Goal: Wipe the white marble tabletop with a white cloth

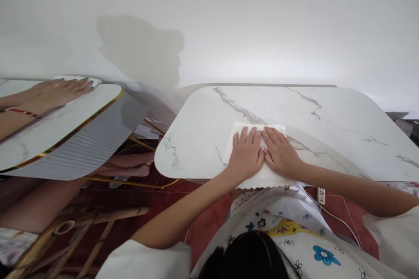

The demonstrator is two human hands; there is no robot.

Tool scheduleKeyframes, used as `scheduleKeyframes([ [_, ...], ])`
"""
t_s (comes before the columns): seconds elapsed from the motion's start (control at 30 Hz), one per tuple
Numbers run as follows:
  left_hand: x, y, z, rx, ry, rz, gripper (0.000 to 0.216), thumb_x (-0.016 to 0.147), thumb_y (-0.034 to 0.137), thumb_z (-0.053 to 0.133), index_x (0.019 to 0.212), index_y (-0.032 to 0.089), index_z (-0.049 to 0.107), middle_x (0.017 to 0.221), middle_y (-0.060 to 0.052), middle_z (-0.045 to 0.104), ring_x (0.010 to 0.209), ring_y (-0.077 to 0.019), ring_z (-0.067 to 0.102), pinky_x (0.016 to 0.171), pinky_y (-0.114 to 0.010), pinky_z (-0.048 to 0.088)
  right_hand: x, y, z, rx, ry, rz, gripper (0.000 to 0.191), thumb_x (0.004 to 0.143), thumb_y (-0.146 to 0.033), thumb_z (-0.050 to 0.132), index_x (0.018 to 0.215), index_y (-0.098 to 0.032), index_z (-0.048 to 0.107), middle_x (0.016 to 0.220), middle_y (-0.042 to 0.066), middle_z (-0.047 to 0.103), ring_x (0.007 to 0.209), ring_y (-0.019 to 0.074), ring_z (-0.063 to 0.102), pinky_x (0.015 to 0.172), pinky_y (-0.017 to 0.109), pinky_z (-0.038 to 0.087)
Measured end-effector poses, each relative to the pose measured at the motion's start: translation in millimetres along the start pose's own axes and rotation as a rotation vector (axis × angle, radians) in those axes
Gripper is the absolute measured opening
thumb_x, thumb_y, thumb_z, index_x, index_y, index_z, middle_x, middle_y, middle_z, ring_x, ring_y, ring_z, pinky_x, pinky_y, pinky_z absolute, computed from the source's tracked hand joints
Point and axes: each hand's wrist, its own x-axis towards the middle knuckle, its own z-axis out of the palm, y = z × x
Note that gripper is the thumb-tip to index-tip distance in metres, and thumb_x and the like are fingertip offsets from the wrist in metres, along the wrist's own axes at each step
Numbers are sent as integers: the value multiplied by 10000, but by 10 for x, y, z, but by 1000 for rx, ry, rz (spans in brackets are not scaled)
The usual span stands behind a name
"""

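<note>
A white cloth (262, 176) lies on the near edge of a white marble table (327, 113). My left hand (245, 154) and my right hand (279, 150) both rest flat on the cloth, side by side, fingers stretched out and pointing away from me. The thumbs meet near the cloth's middle. Part of the cloth hangs slightly over the table's front edge.
To the left stands a second marble table (65, 126) with a gold rim. Another person's hand (55, 92) with a red wrist band lies flat on it. A wooden chair (81, 231) stands below, on a red floor. A white wall rises behind.
</note>
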Motion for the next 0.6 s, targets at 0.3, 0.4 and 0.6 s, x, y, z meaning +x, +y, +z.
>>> scheduleKeyframes([
  [0.3, 574, -92, 84, 7, 35, 24, 498, 898, 264, 348, 1368, 122, 434, 1468, -126, 412, 1378, -347, 293, 1097, -542, 257, 434, 411, 80, -7, 61, -23, 569, 872, -248, 329, 1404, -57, 396, 1462, 180, 403, 1371, 305, 323, 1113, 508, 294],
  [0.4, 863, -166, 134, -11, 61, 7, 479, 895, 256, 352, 1345, 125, 451, 1455, -119, 428, 1369, -339, 305, 1095, -531, 256, 688, 621, 113, -4, 82, -48, 559, 873, -234, 311, 1388, -41, 412, 1449, 186, 415, 1364, 298, 328, 1112, 494, 296],
  [0.6, 1408, -365, 247, -4, 156, 10, 443, 889, 237, 355, 1304, 131, 469, 1413, -126, 465, 1343, -324, 325, 1075, -498, 258, 1226, 978, 188, -4, 76, -58, 550, 875, -229, 311, 1394, -68, 398, 1456, 178, 404, 1359, 291, 327, 1112, 494, 276],
])
